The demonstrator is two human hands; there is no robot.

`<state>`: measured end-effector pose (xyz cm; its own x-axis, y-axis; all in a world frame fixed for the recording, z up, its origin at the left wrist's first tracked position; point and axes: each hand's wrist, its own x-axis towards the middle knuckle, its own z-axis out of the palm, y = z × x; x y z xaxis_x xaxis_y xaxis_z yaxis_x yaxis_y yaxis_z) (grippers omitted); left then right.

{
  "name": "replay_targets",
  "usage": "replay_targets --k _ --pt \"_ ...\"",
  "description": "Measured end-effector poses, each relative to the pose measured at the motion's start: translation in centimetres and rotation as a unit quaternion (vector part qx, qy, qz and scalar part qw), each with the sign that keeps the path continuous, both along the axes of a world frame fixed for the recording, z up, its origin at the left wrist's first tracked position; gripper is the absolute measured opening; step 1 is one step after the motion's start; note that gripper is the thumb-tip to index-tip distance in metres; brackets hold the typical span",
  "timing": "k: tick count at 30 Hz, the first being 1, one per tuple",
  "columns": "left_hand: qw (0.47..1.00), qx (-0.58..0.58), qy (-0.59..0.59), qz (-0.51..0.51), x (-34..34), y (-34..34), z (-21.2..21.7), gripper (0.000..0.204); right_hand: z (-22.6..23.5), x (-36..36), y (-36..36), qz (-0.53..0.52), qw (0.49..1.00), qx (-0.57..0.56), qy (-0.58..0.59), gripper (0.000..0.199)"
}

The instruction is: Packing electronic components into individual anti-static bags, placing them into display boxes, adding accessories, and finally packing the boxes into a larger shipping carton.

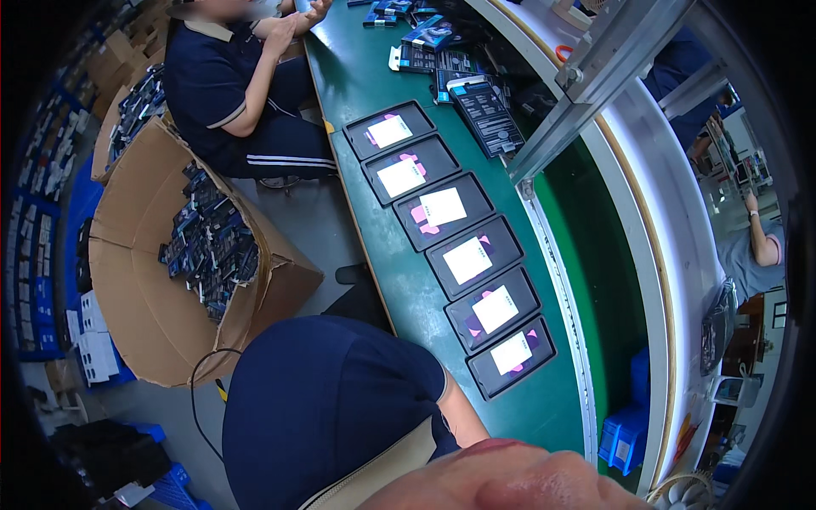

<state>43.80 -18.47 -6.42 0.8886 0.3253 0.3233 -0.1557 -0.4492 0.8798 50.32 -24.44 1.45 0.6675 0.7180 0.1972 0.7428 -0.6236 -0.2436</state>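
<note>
Neither of my hands shows in the picture. My dark blue sleeve and a bit of my bare arm come in at the bottom, beside the green table. Several shallow black trays lie in a slanting row on it. Each tray holds a white card or leaflet over pink and dark pieces. The nearest tray lies just beyond my arm, and what my hand touches is hidden.
A co-worker sits at the far left with both hands raised. Dark printed boxes are heaped at the table's far end. A big carton of similar boxes stands left. A metal post and white ledge run along the right, with a blue bin below.
</note>
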Motion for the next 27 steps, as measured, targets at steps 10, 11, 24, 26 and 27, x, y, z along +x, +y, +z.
replay_targets --k 10,11,24,26,27 --pt "0.999 0.002 0.019 -0.051 -0.8 1.1 1.4 0.065 0.3 0.5 1.5 -0.006 0.999 -0.034 0.024 0.029" --pt "0.998 -0.002 0.008 -0.058 -0.8 1.2 1.5 0.065 0.3 0.5 1.7 -0.010 0.999 -0.036 0.027 0.029" --pt "0.996 0.048 -0.035 -0.061 -2.0 2.5 2.0 0.068 0.7 1.4 7.2 0.040 0.994 -0.085 0.050 0.032" --pt "0.996 0.073 -0.024 -0.053 -1.6 2.0 1.5 0.065 1.0 1.6 7.3 0.041 0.993 -0.096 0.051 0.033" --pt "0.996 0.072 -0.024 -0.051 -1.4 1.9 1.5 0.065 1.1 1.7 7.3 0.040 0.993 -0.101 0.052 0.034"
